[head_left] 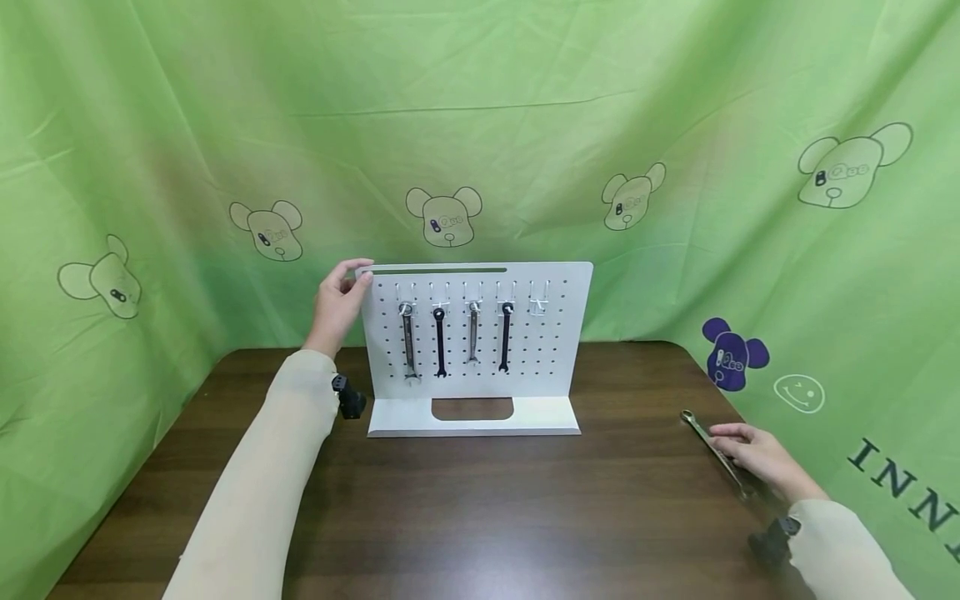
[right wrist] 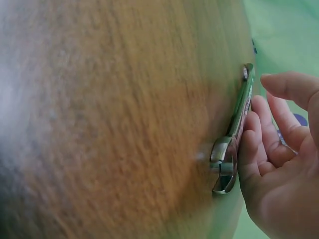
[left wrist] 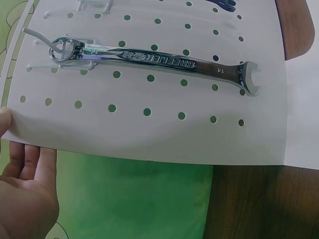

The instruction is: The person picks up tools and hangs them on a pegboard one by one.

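Note:
A white pegboard stand (head_left: 390, 371) stands upright on the table, and my left hand (head_left: 335, 310) pinches its upper left corner, thumb in front and fingers behind. Several combination wrenches hang from its hooks; the leftmost, a shiny chrome wrench (left wrist: 159, 59), is marked 14. To their right is a bare hook (head_left: 537, 307). Far to the right, another chrome combination wrench (head_left: 705, 437) lies slantwise on the table. Right beside it is my right hand (head_left: 761, 458); in the right wrist view its loosely bent fingers lie along the wrench (right wrist: 241, 114), the thumb apart from it.
The brown wooden table (head_left: 480, 508) has its right edge close by the loose wrench. A green cloth (head_left: 525, 92) printed with bear heads hangs behind and on both sides. The stand's base has a wide cutout (head_left: 472, 408).

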A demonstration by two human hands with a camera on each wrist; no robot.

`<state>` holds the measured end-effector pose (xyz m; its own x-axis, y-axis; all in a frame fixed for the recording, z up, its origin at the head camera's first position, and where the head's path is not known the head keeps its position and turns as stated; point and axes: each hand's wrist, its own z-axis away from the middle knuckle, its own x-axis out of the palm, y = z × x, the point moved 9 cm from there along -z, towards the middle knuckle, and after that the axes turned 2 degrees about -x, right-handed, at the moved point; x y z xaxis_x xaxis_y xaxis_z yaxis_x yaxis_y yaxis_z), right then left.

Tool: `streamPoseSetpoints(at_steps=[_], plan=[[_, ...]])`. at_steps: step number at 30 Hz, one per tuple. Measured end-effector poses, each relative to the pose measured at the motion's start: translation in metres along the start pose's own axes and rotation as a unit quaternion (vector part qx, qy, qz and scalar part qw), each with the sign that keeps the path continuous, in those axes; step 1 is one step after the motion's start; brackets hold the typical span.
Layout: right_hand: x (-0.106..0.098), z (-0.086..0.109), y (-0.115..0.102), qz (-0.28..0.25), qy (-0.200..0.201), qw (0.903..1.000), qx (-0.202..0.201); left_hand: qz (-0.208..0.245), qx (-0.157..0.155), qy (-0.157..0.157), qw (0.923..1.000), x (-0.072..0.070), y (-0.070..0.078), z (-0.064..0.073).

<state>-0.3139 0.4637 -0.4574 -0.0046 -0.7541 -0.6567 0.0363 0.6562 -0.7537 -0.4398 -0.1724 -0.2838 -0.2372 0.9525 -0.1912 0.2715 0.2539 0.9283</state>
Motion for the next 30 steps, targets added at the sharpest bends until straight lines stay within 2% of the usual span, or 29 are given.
streamPoseSetpoints(at_steps=[6,14,22,30], plan=[[0.0,0.0006,0.006,0.006,-0.005,0.9999,0.013,0.003,0.001,0.003,1.0,-0.0003,-0.0001,0.0],[0.0026,0.004,0.0068,-0.027,-0.014,0.9988,0.039,-0.003,0.004,0.001,1.0,-0.0003,0.001,0.0002],[0.0027,0.0011,0.0045,0.019,-0.009,0.9992,0.033,-0.004,0.001,0.0,1.0,0.0,0.001,0.0004],[0.0052,0.0015,0.0067,-0.008,-0.017,0.9985,0.051,-0.016,0.004,-0.001,0.9999,-0.0005,-0.0008,-0.0005]])
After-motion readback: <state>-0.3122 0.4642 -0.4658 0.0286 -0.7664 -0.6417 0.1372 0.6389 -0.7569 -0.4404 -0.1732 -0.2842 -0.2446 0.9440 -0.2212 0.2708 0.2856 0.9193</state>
